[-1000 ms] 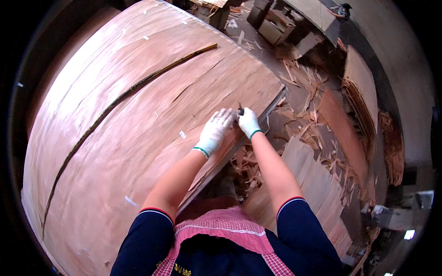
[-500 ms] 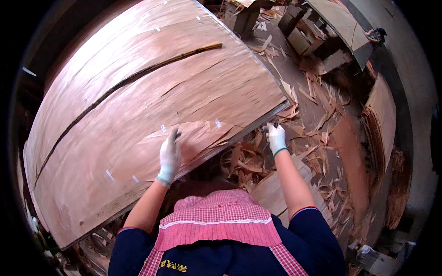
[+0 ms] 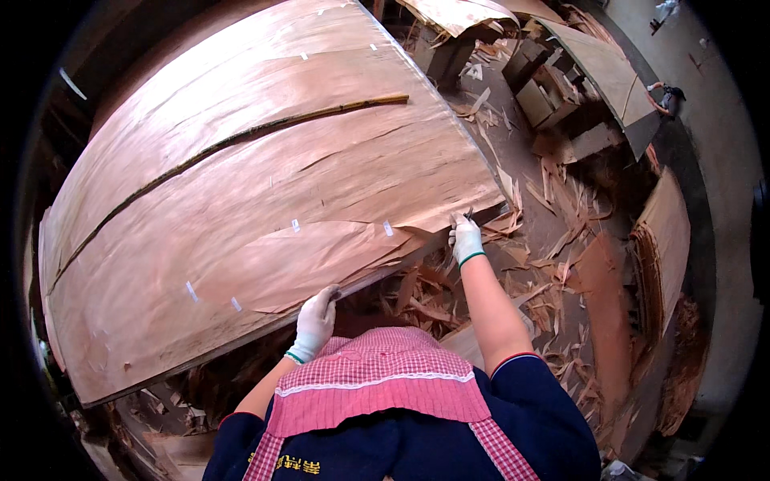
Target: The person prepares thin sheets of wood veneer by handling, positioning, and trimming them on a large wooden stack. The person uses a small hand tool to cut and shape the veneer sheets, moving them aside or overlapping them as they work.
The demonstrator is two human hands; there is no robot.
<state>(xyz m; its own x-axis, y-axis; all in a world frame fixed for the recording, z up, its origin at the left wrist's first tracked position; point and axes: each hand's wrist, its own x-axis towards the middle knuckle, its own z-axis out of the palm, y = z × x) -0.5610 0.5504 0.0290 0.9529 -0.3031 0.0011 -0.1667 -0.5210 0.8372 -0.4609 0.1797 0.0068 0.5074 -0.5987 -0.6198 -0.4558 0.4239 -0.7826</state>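
Left hand at near edge of veneer sheet, grip unclear; right hand pinching dark tool by right corner.

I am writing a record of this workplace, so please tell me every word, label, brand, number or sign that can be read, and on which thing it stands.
Yellow characters on the dark blue shirt: printed writing, which I do not copy out.
White tape pieces on the wood sheet: any marks are too small to read.
I can make out no other writing.
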